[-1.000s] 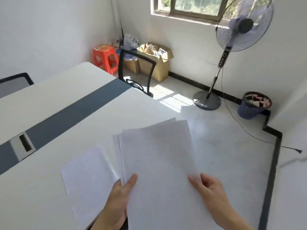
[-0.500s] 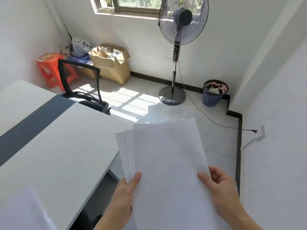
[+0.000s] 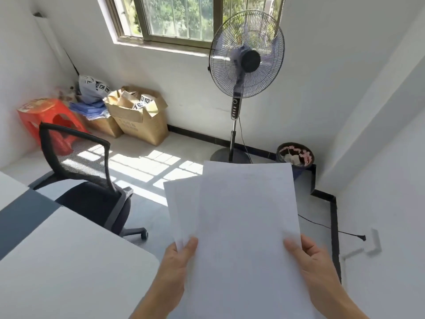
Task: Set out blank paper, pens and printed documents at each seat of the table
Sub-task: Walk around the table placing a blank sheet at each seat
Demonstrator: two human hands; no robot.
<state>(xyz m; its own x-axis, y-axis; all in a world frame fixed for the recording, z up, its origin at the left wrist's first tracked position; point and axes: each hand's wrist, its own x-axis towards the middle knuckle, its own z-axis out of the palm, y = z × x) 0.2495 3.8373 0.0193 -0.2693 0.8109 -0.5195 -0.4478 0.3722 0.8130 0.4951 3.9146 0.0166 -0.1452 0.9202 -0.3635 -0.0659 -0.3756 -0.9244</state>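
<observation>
Both hands, left hand (image 3: 178, 261) and right hand (image 3: 308, 261), pinched thin, smooth rectangular paper sheets (image 3: 243, 226) (slightly fanned) beside the rounded matte table (image 3: 69, 261) corner.

- The left hand (image 3: 178, 261) and right hand (image 3: 309, 261) hold a fanned stack of blank white paper sheets (image 3: 243, 226) by its lower edges.
- A black mesh office chair (image 3: 92, 180) stands beside the white surface (image 3: 69, 261).

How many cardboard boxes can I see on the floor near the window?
2. One open cardboard box stands against the wall below the window. A second box is at its left, under a blue pile and a bag. Others may be hidden behind them.
</observation>
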